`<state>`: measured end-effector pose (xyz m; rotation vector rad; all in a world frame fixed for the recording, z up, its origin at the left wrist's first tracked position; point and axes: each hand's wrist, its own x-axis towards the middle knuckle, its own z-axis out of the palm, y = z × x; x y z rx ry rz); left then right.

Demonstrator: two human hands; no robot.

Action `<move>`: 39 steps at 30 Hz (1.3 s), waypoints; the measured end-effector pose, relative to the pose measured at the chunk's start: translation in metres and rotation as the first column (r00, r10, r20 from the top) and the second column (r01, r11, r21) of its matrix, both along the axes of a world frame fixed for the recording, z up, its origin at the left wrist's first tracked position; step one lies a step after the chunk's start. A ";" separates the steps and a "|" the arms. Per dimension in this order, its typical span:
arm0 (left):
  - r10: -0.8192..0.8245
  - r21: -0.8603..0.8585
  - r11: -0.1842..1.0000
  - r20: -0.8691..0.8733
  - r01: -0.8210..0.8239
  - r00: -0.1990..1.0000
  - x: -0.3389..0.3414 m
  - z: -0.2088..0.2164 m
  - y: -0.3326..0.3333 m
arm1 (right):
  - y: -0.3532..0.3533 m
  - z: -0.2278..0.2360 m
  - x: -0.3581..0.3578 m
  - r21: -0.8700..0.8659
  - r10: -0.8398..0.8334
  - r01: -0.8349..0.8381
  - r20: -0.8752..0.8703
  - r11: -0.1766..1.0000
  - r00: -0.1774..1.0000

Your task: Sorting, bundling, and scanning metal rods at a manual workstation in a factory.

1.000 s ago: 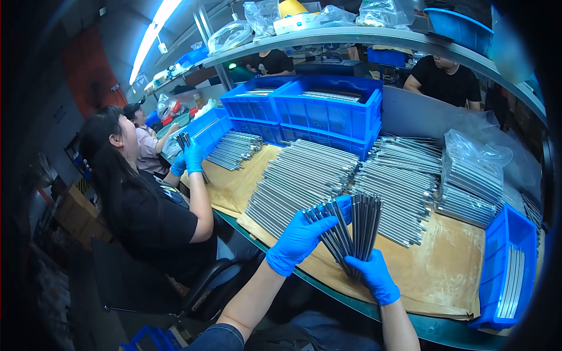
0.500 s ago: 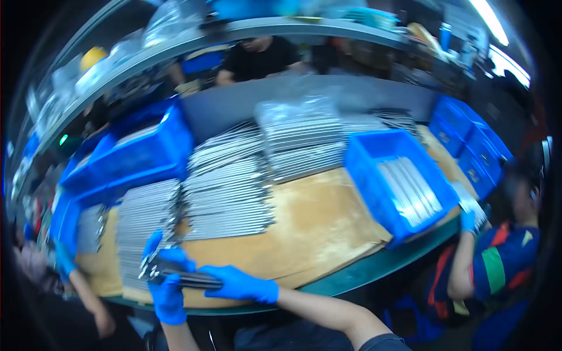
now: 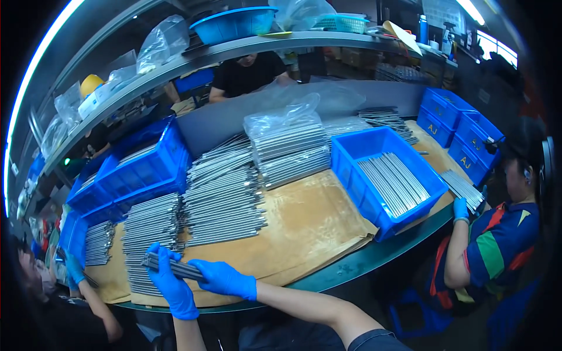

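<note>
Above the near table edge, both my hands hold a bundle of metal rods (image 3: 188, 269) aslant. My blue-gloved left hand (image 3: 175, 288) wraps round the bundle near its left end, fingers pointing up. My right hand (image 3: 227, 280), also gloved in blue, is closed round the other end. Just beyond the left hand lies a wide row of similar rods (image 3: 143, 234). A second row (image 3: 225, 205) is to its right, with more rods piled loosely behind it. Brown paper (image 3: 293, 228) covers the table beneath.
A blue bin (image 3: 383, 202) with rods stands right of centre; plastic-wrapped rods (image 3: 293, 149) are stacked behind. More blue bins (image 3: 140, 167) line the left, others (image 3: 451, 120) the far right. A co-worker at right holds rods (image 3: 462, 187). Another works at left. A shelf (image 3: 328, 40) spans above.
My view has shifted and become sharper. The left hand's fingers have closed over the rods, whose left ends stood out more before. My right hand stays at the other end.
</note>
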<state>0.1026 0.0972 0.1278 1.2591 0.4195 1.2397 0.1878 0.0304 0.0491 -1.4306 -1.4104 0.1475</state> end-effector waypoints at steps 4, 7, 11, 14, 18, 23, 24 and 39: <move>0.001 -0.050 0.999 0.034 0.001 0.999 0.001 -0.007 -0.021 | -0.026 0.031 0.019 -0.103 -0.127 0.133 0.060 0.986 0.990; -0.129 -0.073 0.990 -0.122 0.120 0.984 -0.008 -0.026 -0.022 | -0.066 0.079 0.060 -0.155 -0.230 0.258 0.179 0.954 0.957; -0.193 -0.099 0.980 -0.268 0.173 0.944 -0.022 -0.067 -0.011 | -0.146 0.131 0.139 -0.126 -0.494 0.565 0.360 0.815 0.792; -0.202 -0.104 0.978 -0.290 0.179 0.935 -0.030 -0.098 -0.011 | -0.211 0.121 0.220 0.006 -0.667 0.733 0.418 0.680 0.616; -0.173 -0.059 0.985 -0.286 0.163 0.942 -0.043 -0.109 -0.015 | -0.295 0.093 0.311 -0.158 -0.723 0.911 0.563 0.381 0.400; -0.182 -0.081 0.983 -0.292 0.165 0.939 -0.040 -0.113 -0.020 | -0.397 0.036 0.338 -0.192 -0.754 0.962 0.597 0.196 0.272; -0.208 -0.094 0.978 -0.291 0.189 0.934 -0.039 -0.112 -0.020 | -0.405 0.029 0.336 -0.195 -0.775 0.962 0.571 0.191 0.269; -0.135 0.045 0.986 -0.359 0.162 0.923 -0.040 -0.116 -0.025 | -0.343 0.107 0.273 -0.647 -0.305 0.737 0.755 -0.195 0.581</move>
